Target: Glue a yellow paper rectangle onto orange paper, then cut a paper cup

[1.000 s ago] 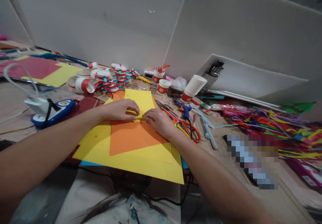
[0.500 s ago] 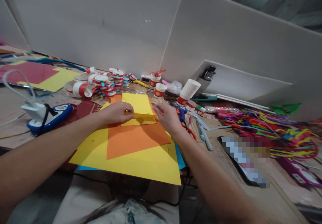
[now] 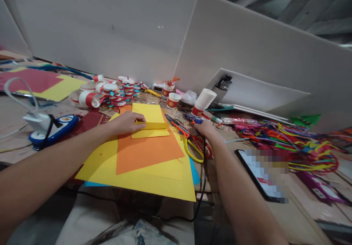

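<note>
Two bare hands are at work over a cluttered craft surface (image 3: 299,215), and I'd say a folded piece of paper is being held ready while the other hand deals with a tool. The left hand (image 3: 128,122) has its grip closed on the left end of a narrow yellow paper strip (image 3: 154,125), thumb against the curled fingers. That strip seems to stand on its edge across a small yellow sheet (image 3: 147,113), which overlaps an orange sheet (image 3: 148,153) on a big yellow one (image 3: 176,192).

The right hand (image 3: 206,128) is at the glue gun (image 3: 197,121), beyond the scissors (image 3: 192,155), with a black cord (image 3: 204,171) trailing below it. Its fingers bend around that spot, but they cover most of the tool, so I can't tell how tightly its grip is closed.

As it looks to me, the next move calls for a steady left pinch and a sure hold on the gun. Both forearms reach forward from the near side, angled inward, the left palm low over the paper, the right wrist bent slightly.
</note>
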`<action>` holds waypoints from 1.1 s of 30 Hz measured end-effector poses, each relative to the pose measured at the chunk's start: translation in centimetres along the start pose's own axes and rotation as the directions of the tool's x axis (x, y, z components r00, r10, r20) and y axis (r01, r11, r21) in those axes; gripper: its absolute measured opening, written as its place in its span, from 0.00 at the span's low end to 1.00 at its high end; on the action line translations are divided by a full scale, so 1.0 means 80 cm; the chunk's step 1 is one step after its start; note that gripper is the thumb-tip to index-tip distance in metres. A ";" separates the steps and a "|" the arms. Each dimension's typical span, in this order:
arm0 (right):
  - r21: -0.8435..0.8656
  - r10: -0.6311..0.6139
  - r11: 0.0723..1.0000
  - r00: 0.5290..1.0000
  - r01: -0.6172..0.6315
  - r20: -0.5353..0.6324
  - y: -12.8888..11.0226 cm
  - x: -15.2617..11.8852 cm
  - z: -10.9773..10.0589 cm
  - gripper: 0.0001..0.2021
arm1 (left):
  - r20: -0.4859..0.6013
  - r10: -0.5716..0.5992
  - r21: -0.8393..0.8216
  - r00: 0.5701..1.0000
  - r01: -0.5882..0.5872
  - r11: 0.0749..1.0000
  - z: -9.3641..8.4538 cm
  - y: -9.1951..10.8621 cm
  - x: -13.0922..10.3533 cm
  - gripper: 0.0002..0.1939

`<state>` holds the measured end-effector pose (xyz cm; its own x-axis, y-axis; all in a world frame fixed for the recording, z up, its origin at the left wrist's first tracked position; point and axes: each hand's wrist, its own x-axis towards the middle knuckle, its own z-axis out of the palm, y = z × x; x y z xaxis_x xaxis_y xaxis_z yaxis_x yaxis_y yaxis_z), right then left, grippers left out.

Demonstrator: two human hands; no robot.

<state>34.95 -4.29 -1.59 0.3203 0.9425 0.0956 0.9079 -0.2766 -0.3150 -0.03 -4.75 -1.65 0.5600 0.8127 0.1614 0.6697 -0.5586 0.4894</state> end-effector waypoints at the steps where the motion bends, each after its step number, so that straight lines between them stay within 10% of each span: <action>1: 0.048 0.037 0.998 0.999 -0.036 -0.009 0.002 0.002 -0.001 0.13 | 0.005 0.000 -0.001 1.000 0.000 1.000 0.000 0.000 0.000 0.15; 8: 0.476 0.213 0.866 0.974 -0.152 -0.078 0.009 0.008 -0.002 0.15 | 0.001 -0.021 -0.009 1.000 0.021 1.000 0.001 0.000 0.001 0.15; 19: 0.921 0.102 0.368 0.990 -0.126 0.095 -0.017 -0.008 -0.013 0.10 | 0.064 0.038 -0.244 0.997 -0.021 0.970 -0.001 -0.006 0.003 0.21; 24: 0.956 -0.048 0.281 0.994 -0.083 0.100 -0.031 -0.020 -0.020 0.15 | -0.101 -0.106 -0.351 0.989 0.064 0.934 -0.009 0.021 0.023 0.20; 33: 0.961 -0.243 0.275 0.965 -0.025 0.095 -0.049 -0.039 -0.022 0.15 | -0.028 -0.261 -0.568 0.965 0.200 0.799 -0.006 0.080 0.089 0.23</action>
<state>30.92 -6.46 1.04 0.0629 0.9949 0.0795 -0.0185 0.0808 -0.9966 8.01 -2.43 3.00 0.3520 0.9346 0.0520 0.3696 -0.1898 0.9096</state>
